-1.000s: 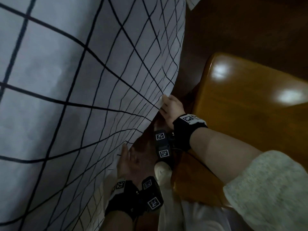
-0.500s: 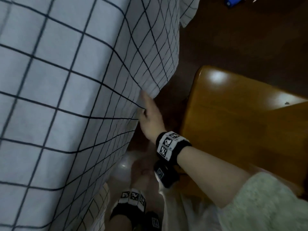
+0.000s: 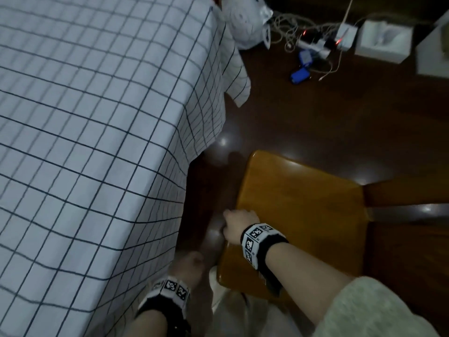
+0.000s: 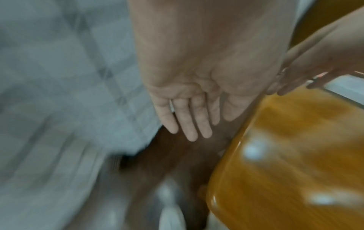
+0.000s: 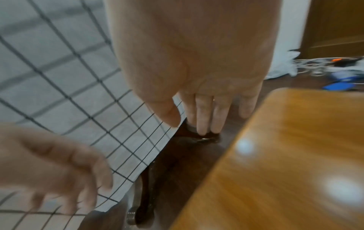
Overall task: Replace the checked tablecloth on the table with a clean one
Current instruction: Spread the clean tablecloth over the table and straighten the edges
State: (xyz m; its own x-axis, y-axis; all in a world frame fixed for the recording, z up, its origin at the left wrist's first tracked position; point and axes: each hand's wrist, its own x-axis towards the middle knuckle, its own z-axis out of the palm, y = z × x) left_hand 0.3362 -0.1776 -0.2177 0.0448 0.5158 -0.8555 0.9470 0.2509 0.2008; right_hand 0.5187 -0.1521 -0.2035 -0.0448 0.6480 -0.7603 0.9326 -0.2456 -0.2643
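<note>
The checked tablecloth (image 3: 92,132) covers the table from 9 to 12 o'clock in the head view, its side hanging down to a free hem that runs from about 1 o'clock toward 6. A corner flap (image 3: 239,79) droops at 12 o'clock. Between that hem and the wooden chair seat (image 3: 301,215) at 3 to 4 o'clock lies a narrow strip of dark floor (image 3: 315,122); cables and blue items (image 3: 300,75) lie farther off at 1 o'clock. Both forearms reach down into the strip. The left hand (image 4: 189,109) hangs beside the hem, fingers straight and together, holding nothing. The right hand (image 5: 199,99) is just beside the seat's near edge, fingers extended downward and loose, also holding nothing.
</note>
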